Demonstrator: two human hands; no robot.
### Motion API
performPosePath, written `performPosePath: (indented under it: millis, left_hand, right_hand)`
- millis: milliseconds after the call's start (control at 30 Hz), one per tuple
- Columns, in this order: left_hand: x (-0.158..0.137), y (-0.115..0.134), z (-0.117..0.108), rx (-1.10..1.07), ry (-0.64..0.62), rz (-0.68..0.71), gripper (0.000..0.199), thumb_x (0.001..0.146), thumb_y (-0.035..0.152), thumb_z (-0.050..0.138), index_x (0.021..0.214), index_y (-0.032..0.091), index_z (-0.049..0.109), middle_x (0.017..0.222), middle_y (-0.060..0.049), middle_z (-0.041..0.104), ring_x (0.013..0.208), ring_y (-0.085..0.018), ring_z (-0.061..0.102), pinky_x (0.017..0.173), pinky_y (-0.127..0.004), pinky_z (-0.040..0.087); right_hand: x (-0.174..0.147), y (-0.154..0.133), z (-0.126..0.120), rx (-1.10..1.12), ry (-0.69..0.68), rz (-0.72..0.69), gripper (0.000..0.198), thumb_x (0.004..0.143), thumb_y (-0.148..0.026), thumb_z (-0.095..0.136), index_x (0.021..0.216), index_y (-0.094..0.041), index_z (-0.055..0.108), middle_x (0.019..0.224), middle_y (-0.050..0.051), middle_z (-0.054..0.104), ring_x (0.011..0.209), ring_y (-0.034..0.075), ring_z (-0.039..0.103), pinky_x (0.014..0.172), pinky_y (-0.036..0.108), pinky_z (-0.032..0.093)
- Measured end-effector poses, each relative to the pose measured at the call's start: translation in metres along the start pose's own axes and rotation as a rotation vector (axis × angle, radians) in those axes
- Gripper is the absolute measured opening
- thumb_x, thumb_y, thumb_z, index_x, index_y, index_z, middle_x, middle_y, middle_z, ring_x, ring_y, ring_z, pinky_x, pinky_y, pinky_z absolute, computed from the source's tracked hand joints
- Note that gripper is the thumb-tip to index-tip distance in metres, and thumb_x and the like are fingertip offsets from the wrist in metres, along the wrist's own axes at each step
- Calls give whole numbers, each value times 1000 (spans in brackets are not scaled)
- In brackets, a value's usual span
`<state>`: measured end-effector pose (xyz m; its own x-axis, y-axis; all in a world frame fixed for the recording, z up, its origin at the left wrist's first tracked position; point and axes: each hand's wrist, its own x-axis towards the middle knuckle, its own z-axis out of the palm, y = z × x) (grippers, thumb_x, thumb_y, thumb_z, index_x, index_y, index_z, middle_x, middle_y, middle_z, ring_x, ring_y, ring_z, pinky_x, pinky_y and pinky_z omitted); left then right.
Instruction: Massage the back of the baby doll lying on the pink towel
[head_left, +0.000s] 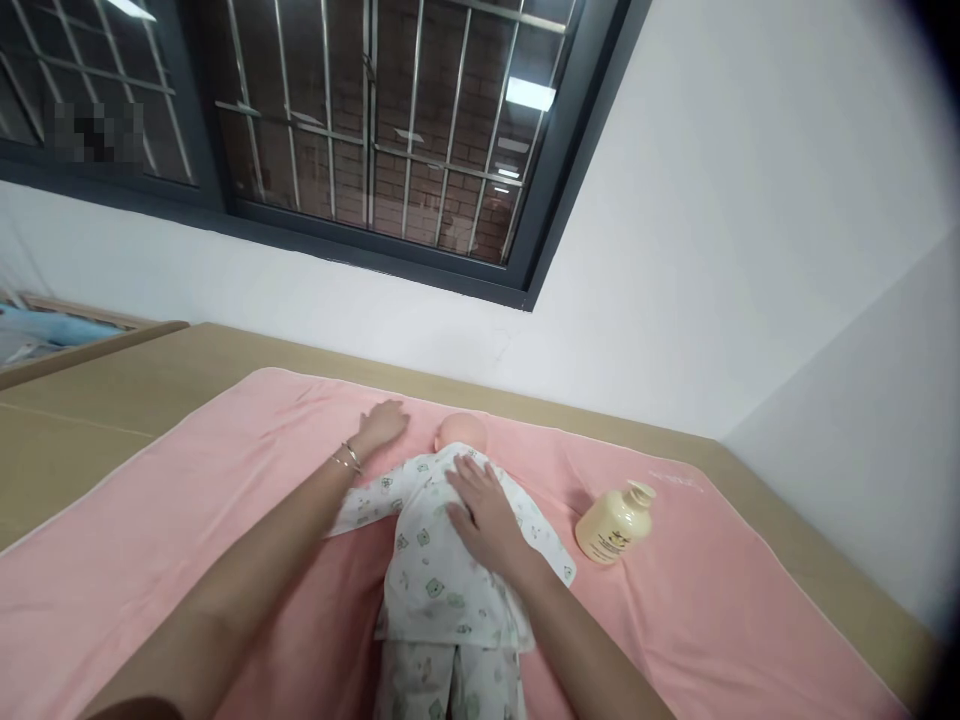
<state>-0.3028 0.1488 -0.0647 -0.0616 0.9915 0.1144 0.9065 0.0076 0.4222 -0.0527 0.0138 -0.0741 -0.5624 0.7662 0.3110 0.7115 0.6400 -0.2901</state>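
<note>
A baby doll (427,565) in a white printed top and matching trousers lies stretched out on a pink blanket (300,610). Its bald head (461,430) points toward the wall, and no face shows. My right hand (487,510) rests flat on the doll's upper body, just below the neck, fingers spread. To the left of the head, my left hand (384,425), with bracelets at the wrist, is over the blanket with its fingers stretched and slightly blurred. It holds nothing visible. The doll's left-side sleeve (367,505) extends toward my left forearm, which partly hides its end.
A pale yellow pump bottle (616,522) stands on the blanket to the doll's right. The blanket covers much of a wooden surface (217,350) against a white wall (675,250). Above is a dark-framed barred window (375,130). Blue items (52,328) lie at far left.
</note>
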Motion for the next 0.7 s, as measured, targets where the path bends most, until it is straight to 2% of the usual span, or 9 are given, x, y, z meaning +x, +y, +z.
performPosePath:
  millis: [100,133,167,233,333,400,533,633,700]
  left_hand:
    - [-46,44,11,-125,18,124,44,92,30,34,127,17,57,137,-11,57,126,-21,52,108,-34,40]
    - [-64,56,16,-183,32,169,44,94,33,30,125,20,58,134,-8,59,123,-19,55,106,-33,42]
    - [-81,66,21,-364,71,195,44,95,35,30,123,19,59,132,-9,60,121,-20,56,106,-36,43]
    - [-110,80,31,-678,160,136,43,95,36,33,124,17,57,132,-10,60,123,-20,55,108,-37,42]
    - [-134,86,43,-901,235,90,40,94,33,36,126,17,56,134,-9,58,127,-19,52,112,-38,39]
    - [-138,85,47,-956,250,73,39,95,34,37,124,18,57,132,-9,59,125,-19,52,111,-39,39]
    - [-138,81,50,-922,239,98,38,95,34,37,124,19,57,131,-9,60,124,-21,53,112,-43,38]
    - [-140,78,52,-874,259,129,37,95,32,37,123,19,57,131,-9,60,125,-21,52,113,-45,38]
    - [-142,76,55,-845,289,165,35,95,31,37,122,19,57,131,-9,59,124,-20,53,112,-44,39]
  right_hand:
    - [1,3,12,-38,76,271,58,101,-43,31,148,-9,36,154,13,30,144,28,24,119,49,20]
    - [-3,-3,16,-73,95,333,60,101,-42,31,148,-4,34,153,17,30,144,30,24,118,50,21]
    - [-8,-10,19,-107,110,356,61,100,-40,32,147,-1,34,153,19,29,144,32,22,118,50,20]
    - [-16,-26,22,-141,110,270,59,99,-34,34,148,0,33,155,18,24,146,32,17,120,50,16]
    - [-15,-31,15,-72,45,10,55,98,-26,37,152,-16,29,157,5,24,147,26,14,121,51,10]
    - [-6,-17,8,4,7,-53,53,98,-25,38,150,-25,33,155,0,29,146,23,18,120,53,11]
    - [4,14,10,88,86,115,49,100,-40,37,144,-19,45,153,6,34,144,26,27,118,51,23]
    - [-7,9,24,7,207,233,54,100,-37,37,145,-9,41,152,15,34,143,30,27,117,54,24]
    - [-14,-1,31,-27,239,192,52,98,-29,37,144,-7,42,152,16,33,144,31,25,116,54,25]
